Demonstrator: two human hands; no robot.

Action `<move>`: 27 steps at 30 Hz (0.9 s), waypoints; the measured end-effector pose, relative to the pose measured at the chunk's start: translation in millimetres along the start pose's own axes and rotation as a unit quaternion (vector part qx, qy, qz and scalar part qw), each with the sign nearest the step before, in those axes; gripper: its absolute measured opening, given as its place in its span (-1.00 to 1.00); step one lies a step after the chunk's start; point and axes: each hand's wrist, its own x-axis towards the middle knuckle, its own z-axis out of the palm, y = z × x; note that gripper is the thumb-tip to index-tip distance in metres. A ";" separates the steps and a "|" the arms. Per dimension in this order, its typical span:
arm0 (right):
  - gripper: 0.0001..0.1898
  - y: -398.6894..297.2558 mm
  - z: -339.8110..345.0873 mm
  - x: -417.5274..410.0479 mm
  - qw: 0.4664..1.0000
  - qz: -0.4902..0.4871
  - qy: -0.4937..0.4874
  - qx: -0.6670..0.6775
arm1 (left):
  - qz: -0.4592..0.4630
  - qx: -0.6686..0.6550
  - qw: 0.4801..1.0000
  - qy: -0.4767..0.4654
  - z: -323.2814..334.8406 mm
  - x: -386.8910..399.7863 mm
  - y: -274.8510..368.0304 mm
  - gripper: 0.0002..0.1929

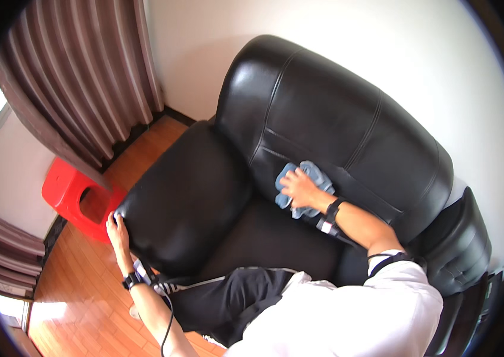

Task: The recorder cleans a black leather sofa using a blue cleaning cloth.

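My right hand (298, 187) presses a bunched blue-grey cloth (319, 176) against the lower backrest of a black leather sofa (323, 111), just above the seat. Its fingers are bent into the cloth. On the left, my left hand (118, 227) rests on the front end of the padded armrest (185, 192), with fingertips over its edge and no loose object seen in it. Both wrists wear black straps with small devices and cables. The sofa seat (274, 241) lies between my arms, with my legs against its front.
A red plastic stool (68, 192) stands on the wooden floor (73, 285) beyond the armrest, partly behind a brown curtain (82, 80). A pale wall (198, 58) rises behind the sofa. Another black tufted seat back (461, 245) is at the right.
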 end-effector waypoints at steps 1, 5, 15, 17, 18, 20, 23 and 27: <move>-0.63 9.0 -11.6 -6.2 0.999 0.003 0.033 0.029 | 0.006 -0.011 1.000 -0.008 -0.5 1.2 1.1 -0.56; -0.63 75.7 -89.7 -6.7 0.980 0.097 0.158 -0.075 | -0.017 0.003 1.000 -0.002 1.9 3.1 11.8 -0.55; -0.60 141.8 -124.4 150.2 0.862 0.286 0.338 -0.246 | -0.049 0.005 0.999 0.000 -5.8 -4.6 15.3 -0.54; -0.59 139.3 -118.4 167.5 0.865 0.283 0.341 -0.234 | -0.063 0.009 0.998 -0.013 -7.6 -4.8 16.0 -0.54; -0.59 137.7 -117.1 174.3 0.878 0.245 0.341 -0.229 | -0.057 0.011 0.998 -0.003 -8.0 -5.2 18.1 -0.53; -0.61 134.1 -114.2 183.7 0.893 0.195 0.337 -0.227 | -0.063 0.013 0.998 0.002 -8.0 -5.2 23.7 -0.54; -0.63 127.4 -118.2 192.2 0.894 0.202 0.329 -0.228 | -0.069 0.024 0.997 0.011 -10.9 -4.5 23.2 -0.54; -0.68 111.7 -115.2 191.2 0.944 0.131 0.242 -0.180 | -0.081 0.024 0.996 0.008 -20.6 -4.5 21.4 -0.55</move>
